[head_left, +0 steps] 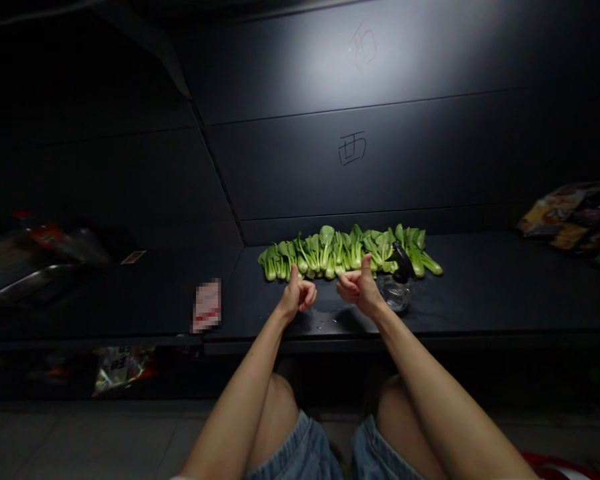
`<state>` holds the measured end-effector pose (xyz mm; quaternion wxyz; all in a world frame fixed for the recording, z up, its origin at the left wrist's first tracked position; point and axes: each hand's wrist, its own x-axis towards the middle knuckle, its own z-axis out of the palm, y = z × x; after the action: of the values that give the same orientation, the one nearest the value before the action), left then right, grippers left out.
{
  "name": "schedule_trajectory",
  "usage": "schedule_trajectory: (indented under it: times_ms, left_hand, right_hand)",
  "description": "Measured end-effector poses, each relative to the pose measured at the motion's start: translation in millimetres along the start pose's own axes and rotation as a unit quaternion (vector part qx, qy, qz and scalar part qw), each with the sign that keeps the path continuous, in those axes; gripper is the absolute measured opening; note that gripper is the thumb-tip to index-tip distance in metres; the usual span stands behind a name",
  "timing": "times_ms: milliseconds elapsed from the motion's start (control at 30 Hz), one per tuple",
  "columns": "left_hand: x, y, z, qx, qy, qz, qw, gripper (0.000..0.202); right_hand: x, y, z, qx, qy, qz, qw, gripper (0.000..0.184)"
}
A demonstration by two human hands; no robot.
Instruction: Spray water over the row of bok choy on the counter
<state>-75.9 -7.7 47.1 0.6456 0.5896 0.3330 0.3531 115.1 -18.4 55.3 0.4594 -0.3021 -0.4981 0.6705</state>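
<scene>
A row of green bok choy lies along the back of a dark shelf. My left hand and my right hand hover side by side just in front of the greens, each curled into a fist with the thumb pointing up. Nothing is in either fist. A clear spray bottle with a black trigger head stands right beside my right hand, not touching it.
A price label hangs at the shelf's front edge on the left. Packaged goods sit at the far right. More packets lie on a lower shelf at left. My knees in denim shorts are below the shelf.
</scene>
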Motion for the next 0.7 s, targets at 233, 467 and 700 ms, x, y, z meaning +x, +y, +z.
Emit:
schedule_trajectory:
  times_ms: [233, 467, 700]
  left_hand:
    - [9, -3, -7.3, -0.146, -0.016, 0.011, 0.989, 0.078]
    - [7, -12, -4.2, -0.199, -0.004, 0.025, 0.98, 0.08]
    - [16, -9, 12.8, -0.266, 0.104, 0.127, 0.95, 0.079]
  right_hand:
    - [15, 23, -9, -0.02, -0.02, 0.13, 0.991, 0.074]
    - [8, 23, 2, -0.096, 0.015, 0.061, 0.993, 0.077]
    - [-31, 9, 17, -0.433, 0.221, -0.287, 0.825, 0.058]
